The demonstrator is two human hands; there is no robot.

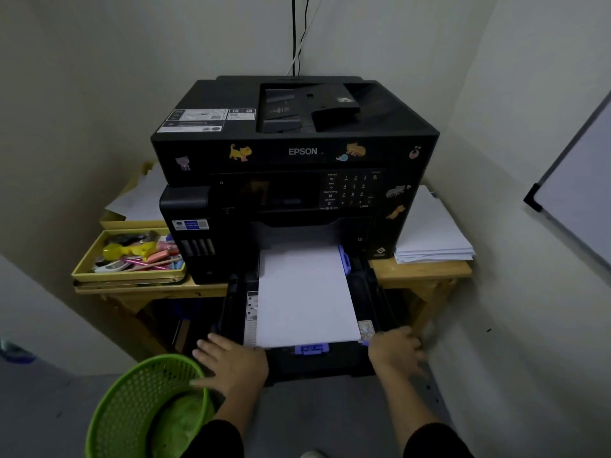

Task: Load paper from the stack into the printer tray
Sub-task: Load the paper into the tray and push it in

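Paper (305, 292) lies in the pulled-out tray (375, 292) below the printer (297, 150), our left hand (231, 361) and right hand (395, 352) flat on its near corners, holding nothing; loading looks done, so we judge an even, square push inward comes next.
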